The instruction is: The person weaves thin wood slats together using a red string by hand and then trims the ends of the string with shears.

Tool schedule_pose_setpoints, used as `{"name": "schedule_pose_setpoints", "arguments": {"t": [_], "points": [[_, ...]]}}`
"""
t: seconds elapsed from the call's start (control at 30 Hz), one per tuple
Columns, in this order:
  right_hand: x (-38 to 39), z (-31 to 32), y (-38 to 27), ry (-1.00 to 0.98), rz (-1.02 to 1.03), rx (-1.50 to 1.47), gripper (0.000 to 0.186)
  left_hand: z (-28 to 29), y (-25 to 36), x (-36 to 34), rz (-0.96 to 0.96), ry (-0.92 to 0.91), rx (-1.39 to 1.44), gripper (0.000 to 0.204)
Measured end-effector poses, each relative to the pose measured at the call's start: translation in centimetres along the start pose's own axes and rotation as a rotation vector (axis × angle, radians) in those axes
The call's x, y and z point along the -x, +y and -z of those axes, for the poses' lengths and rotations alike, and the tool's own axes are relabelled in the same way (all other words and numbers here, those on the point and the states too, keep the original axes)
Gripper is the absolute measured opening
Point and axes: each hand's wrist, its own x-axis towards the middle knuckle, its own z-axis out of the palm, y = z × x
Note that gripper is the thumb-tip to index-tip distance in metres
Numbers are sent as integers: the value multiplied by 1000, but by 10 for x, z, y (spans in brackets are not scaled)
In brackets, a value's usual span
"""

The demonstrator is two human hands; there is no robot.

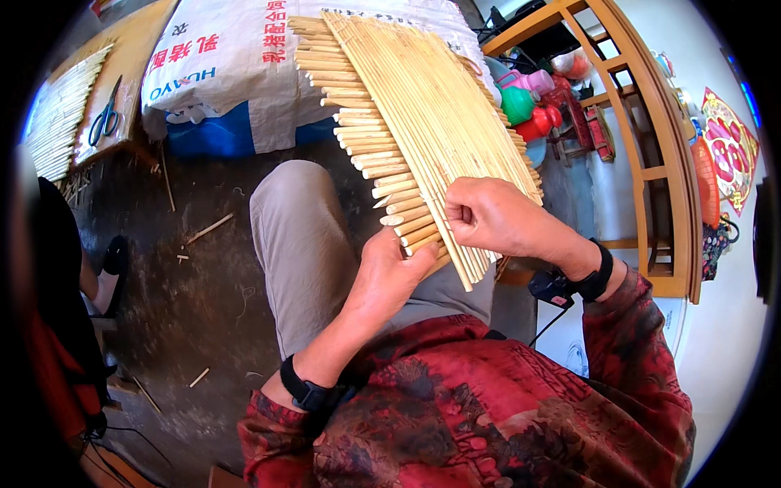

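Observation:
A panel of pale straw-coloured reed stalks stretches from the white-covered stand down toward my lap. Its long thin stalks lie side by side over a layer of thicker crosswise stalks, whose cut ends stick out along the left edge. My left hand grips the panel's near left corner, thumb beside the lowest cut ends. Over the near part of the top layer, my right hand is closed with its fingers curled in. Whatever it pinches is too small or hidden to make out.
White woven sacking covers the stand, with blue beneath. Scissors and another reed panel lie on a wooden table at left. A wooden frame and colourful plastic containers stand at right. Stalk scraps litter the floor.

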Motion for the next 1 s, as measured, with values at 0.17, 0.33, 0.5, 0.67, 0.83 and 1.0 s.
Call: {"name": "schedule_pose_setpoints", "arguments": {"t": [0.17, 0.33, 0.5, 0.67, 0.83, 1.0], "points": [[-3, 2, 12, -78, -23, -248, 12, -1, 0, -1, -18, 16, 33, 32], [-3, 3, 6, -70, 32, -151, 8, 3, -8, -2, -2, -4, 119, 32], [2, -2, 2, 52, 73, -25, 9, 10, -12, -3, 29, -49, 98, 35], [21, -3, 7, 182, 12, -176, 10, 13, 0, 1, 84, -3, 254, 36], [33, -4, 11, 184, -63, -205, 14, 18, -12, 2, 90, -15, 243, 38], [16, 6, 8, 101, -15, -331, 24, 15, -9, 2, 47, -2, 273, 38]]}}
